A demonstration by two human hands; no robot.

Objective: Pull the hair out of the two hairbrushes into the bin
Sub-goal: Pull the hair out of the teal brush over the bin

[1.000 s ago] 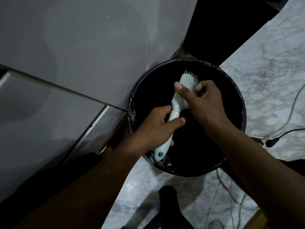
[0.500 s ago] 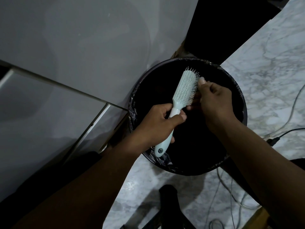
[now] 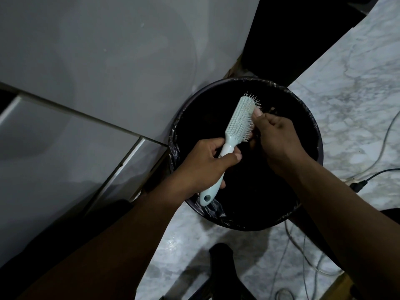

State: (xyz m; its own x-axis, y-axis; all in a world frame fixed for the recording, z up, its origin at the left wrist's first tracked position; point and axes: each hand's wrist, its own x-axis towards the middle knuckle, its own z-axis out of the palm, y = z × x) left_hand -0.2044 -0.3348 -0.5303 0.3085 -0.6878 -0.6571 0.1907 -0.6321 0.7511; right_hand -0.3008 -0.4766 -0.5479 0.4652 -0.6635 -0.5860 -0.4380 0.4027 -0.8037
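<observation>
The hairbrush (image 3: 238,124), pale mint with thin pale bristles, hangs over the open mouth of the bin (image 3: 311,135), its head toward the bin's far side and its handle end reaching just past the bin's near-left rim. The left hand (image 3: 203,165) is wrapped around the handle, thumb laid across it, gripping firmly. The right hand (image 3: 279,139) sits above the middle of the bin, touching the bristle side of the head; its thumb and fingertips are pinched together at the bristles near the tip, though whether a tuft of hair is caught between them is too dark to tell. The bin's black liner (image 3: 216,210) swallows any detail inside. To do this step well, I judge the pinch should start at the bristle roots and draw outward along the bristles, not sideways, so strands slide free instead of snapping. The left hand should hold the brush steady and bristles tilted toward the bin's centre, so loosened hair falls inside, not onto the marble floor (image 3: 355,87) beside the bin. Only one brush is in view; the second is nowhere to be seen.
</observation>
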